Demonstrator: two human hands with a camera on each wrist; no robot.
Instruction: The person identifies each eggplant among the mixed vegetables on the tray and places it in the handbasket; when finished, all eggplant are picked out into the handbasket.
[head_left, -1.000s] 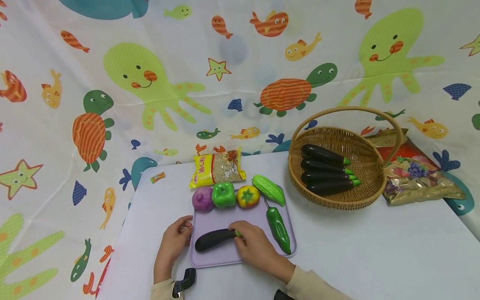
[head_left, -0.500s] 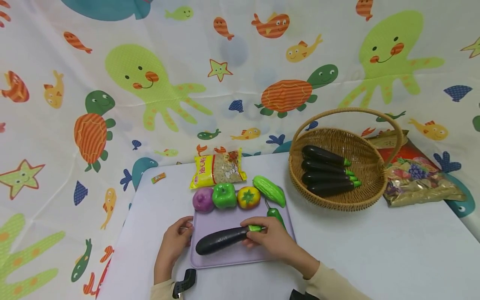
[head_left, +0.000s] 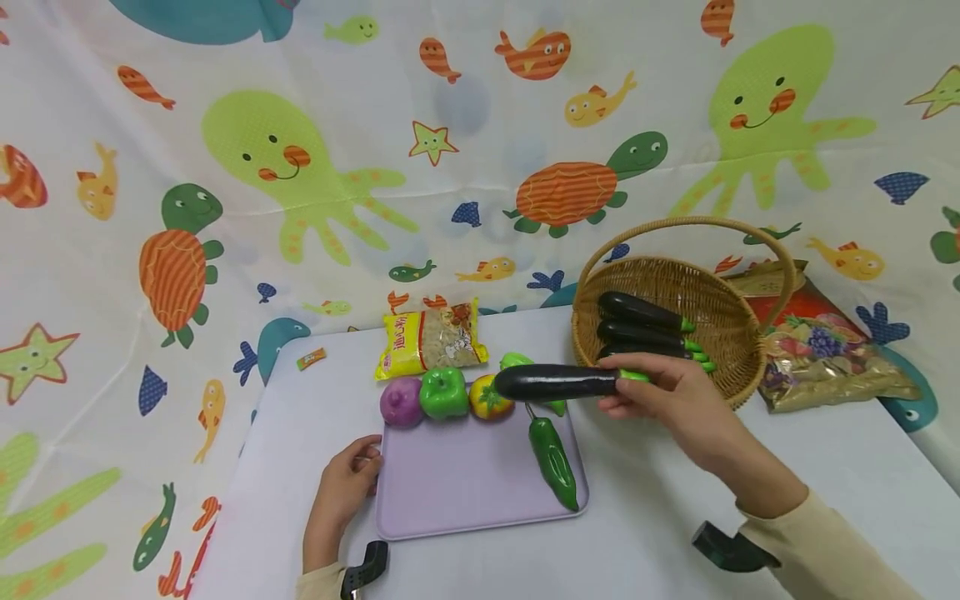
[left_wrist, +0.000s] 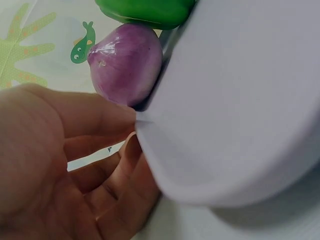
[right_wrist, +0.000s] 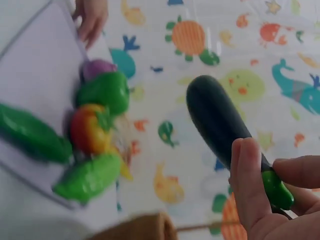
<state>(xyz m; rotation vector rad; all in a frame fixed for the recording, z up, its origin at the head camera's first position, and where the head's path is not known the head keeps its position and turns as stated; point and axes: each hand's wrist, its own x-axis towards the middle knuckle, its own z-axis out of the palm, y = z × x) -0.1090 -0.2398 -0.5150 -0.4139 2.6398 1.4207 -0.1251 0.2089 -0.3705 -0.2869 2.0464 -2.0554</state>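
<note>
My right hand (head_left: 678,404) pinches an eggplant (head_left: 555,382) by its green stem end, holding it nearly level above the tray's back right corner. It overlaps the basket's front left in the head view; the right wrist view shows the dark body (right_wrist: 215,117) pointing away from the fingers. My left hand (head_left: 347,483) holds the left rim of the lilac tray (head_left: 465,479), finger and thumb tips at its edge. Along the tray's back stand a purple onion (head_left: 402,402), a green bell pepper (head_left: 444,393) and a yellow-orange tomato (head_left: 487,398). A long green chili pepper (head_left: 553,462) lies on the right.
A wicker basket (head_left: 727,350) with a tall handle holds several eggplants (head_left: 641,310). Behind the eggplant, a light green bumpy vegetable (head_left: 516,360) is mostly hidden. A yellow food bag (head_left: 431,337), a small orange packet (head_left: 311,358) and a red-gold bag (head_left: 825,350) stand at the back.
My right hand has lifted the eggplant off the tray and carried it up and right toward the basket. The left hand stays at the tray's left edge.
</note>
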